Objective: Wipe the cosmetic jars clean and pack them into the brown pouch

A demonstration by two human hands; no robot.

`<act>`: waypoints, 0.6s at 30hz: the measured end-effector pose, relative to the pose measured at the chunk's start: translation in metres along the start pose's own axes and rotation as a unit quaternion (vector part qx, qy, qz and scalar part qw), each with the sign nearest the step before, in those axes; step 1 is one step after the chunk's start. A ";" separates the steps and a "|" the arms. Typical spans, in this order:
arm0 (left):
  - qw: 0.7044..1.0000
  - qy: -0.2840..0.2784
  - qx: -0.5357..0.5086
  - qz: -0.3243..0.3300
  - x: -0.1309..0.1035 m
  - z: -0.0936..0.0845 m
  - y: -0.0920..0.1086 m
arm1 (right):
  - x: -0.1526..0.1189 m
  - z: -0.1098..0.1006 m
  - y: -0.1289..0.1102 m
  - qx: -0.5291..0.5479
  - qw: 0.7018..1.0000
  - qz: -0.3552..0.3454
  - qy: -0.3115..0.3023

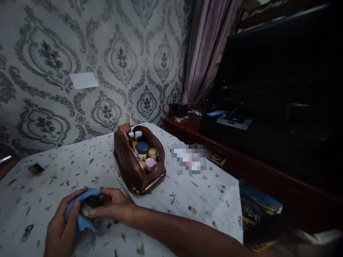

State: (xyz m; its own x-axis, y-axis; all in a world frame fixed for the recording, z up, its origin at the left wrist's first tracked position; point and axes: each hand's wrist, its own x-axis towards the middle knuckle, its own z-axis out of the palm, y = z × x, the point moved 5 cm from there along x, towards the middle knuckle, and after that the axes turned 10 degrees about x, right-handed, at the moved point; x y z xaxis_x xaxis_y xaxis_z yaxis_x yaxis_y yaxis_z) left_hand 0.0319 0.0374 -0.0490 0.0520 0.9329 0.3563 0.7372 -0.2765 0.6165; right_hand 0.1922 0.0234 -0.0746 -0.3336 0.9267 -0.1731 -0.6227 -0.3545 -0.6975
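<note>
Low on the left, my left hand (66, 217) is wrapped round a light blue cloth (85, 223), which it presses against a small round jar (87, 209). The jar has a dark top and a pale greenish part. My right hand (115, 206) grips the same jar from the right, thumb on its near side. Just beyond my hands stands an open brown leather bag (125, 167) with a gold zip. Inside it are several jars and bottles, among them a blue-lidded jar (142, 147) and a pink-lidded one (150, 163).
A small dark box (35, 169) lies on the patterned white tablecloth (177, 214) at the left. Right of the bag is a blurred-out item (189, 159). A reddish-brown cabinet (184, 128) with a large black screen (268, 100) stands along the right.
</note>
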 end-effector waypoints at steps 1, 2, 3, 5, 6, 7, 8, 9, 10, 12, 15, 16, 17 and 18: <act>1.000 -0.001 0.005 0.013 0.000 0.002 -0.002 | 0.001 -0.001 0.000 0.020 1.000 -0.007 0.022; 0.999 -0.004 0.013 0.036 0.000 0.005 -0.004 | 0.002 -0.003 0.000 0.039 0.998 -0.014 0.042; 0.998 -0.008 0.022 0.064 0.000 0.009 -0.005 | 0.003 -0.005 0.000 0.054 0.997 -0.019 0.055; 0.992 -0.008 0.037 0.118 0.000 0.016 -0.006 | 0.006 -0.007 0.002 0.060 0.997 -0.014 0.055; 0.990 -0.007 0.043 0.134 -0.001 0.019 -0.005 | 0.007 -0.008 0.003 0.051 0.997 -0.008 0.049; 0.989 -0.002 0.047 0.137 -0.002 0.022 -0.005 | 0.008 -0.009 0.003 0.039 0.998 0.001 0.040; 0.990 0.005 0.048 0.131 -0.003 0.023 -0.004 | 0.009 -0.009 0.004 0.030 0.999 0.007 0.028; 0.992 0.011 0.048 0.116 -0.005 0.023 -0.003 | 0.009 -0.009 0.005 0.025 1.000 0.014 0.011; 0.994 0.015 0.046 0.099 -0.006 0.023 -0.002 | 0.010 -0.008 0.006 0.023 1.000 0.018 -0.005; 0.997 0.018 0.037 0.067 -0.009 0.022 0.002 | 0.011 -0.007 0.007 0.025 0.999 0.019 -0.026; 0.999 0.014 0.020 0.042 -0.010 0.020 0.001 | 0.016 -0.011 0.011 0.024 1.000 0.017 -0.002; 0.999 0.007 0.015 0.040 -0.009 0.021 -0.001 | 0.018 -0.012 0.012 0.024 1.000 0.015 0.014; 0.999 -0.001 0.012 0.039 -0.006 0.021 -0.004 | 0.019 -0.014 0.013 0.023 0.999 0.013 0.029; 0.999 -0.008 0.013 0.038 -0.004 0.022 -0.008 | 0.021 -0.015 0.013 0.023 0.999 0.010 0.045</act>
State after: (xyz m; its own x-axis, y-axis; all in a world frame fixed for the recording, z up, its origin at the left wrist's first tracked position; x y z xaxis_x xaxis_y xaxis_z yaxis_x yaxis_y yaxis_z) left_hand 0.0406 0.0414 -0.0708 0.1182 0.9133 0.3897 0.7480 -0.3400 0.5700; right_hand 0.1880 0.0399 -0.0976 -0.2823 0.9259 -0.2510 -0.6496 -0.3770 -0.6603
